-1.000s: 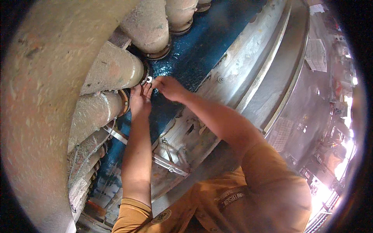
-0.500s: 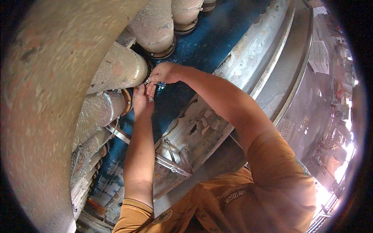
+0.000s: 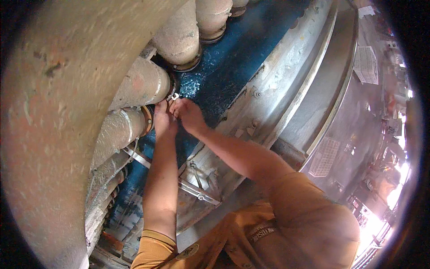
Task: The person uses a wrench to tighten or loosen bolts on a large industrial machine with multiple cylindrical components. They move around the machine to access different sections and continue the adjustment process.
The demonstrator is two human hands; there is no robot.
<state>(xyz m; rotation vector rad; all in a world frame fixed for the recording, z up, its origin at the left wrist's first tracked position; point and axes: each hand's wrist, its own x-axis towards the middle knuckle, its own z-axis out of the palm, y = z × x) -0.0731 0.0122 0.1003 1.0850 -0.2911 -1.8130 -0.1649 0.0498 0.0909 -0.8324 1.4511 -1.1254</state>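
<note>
Both my hands meet at the lower rim of a dusty, curved pipe (image 3: 144, 85) with a dark bolted flange (image 3: 172, 87) at its end. My right hand (image 3: 190, 116) is closed on what looks like a small silver open-end wrench (image 3: 175, 96); only its bright jaw shows, beside the flange edge. My left hand (image 3: 165, 119) is right next to it, just under the flange, fingers curled in close to the other hand. What those fingers grip is hidden.
Similar pipes (image 3: 179, 38) stand in a row above and below. A dark blue wet surface (image 3: 233, 67) runs beneath them, bordered by a worn pale metal ledge (image 3: 280, 76). A metal bracket (image 3: 197, 192) crosses below my forearms. At far left, a large curved wall (image 3: 53, 134) fills the view.
My right hand has swung down from above the flange's edge to below it, and its elbow has lowered. The silver jaw now shows more clearly. My left hand stays near the same spot.
</note>
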